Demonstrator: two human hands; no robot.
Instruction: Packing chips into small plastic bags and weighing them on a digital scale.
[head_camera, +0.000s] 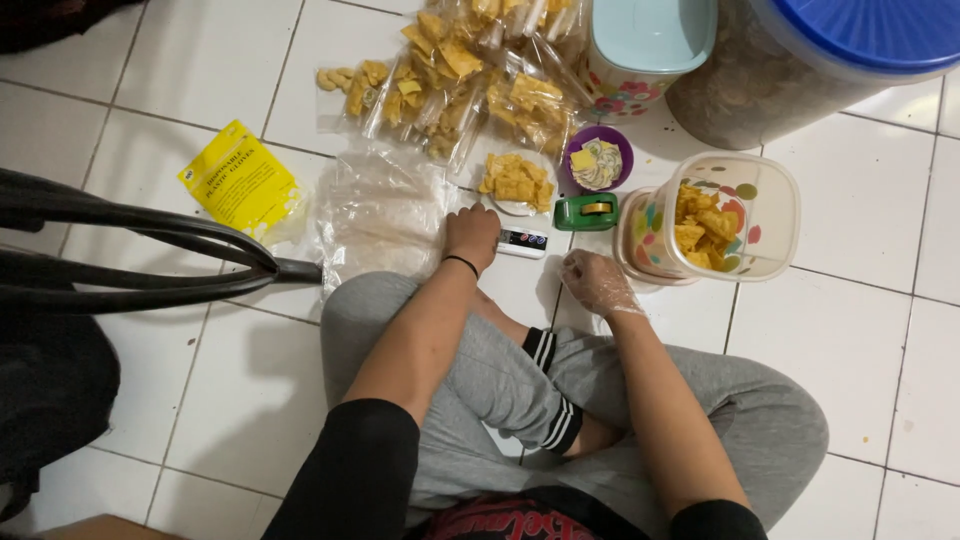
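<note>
Two hands rest low over a white tiled floor (840, 350), just past the person's crossed legs in grey trousers. Nearest the bare left hand (472, 236), which wears a thin black band at the wrist, is a small white digital kitchen scale (524, 243); the hand lies curled at the scale's left end, touching or almost touching it, and it seems to hold nothing, though the fingertips are hidden. On the scale's platform, just beyond its display, sits a small heap of yellow fried chips (516, 180). The scale's long axis runs away from the person.

Right of the scale the right hand (597, 283), in a thin clear plastic glove, hovers loosely half open and empty. It is the nearer hand to a clear square plastic tub with coloured dots (742, 215), tipped on its side just right of the scale, its mouth showing more chips.

Beyond the scale lie a green tape dispenser (586, 211) and a small purple bowl (596, 158); farther off, a pile of clear sealed chip bags (470, 75). Left of the scale are loose clear bags (375, 210) and a yellow packet (238, 180).
</note>
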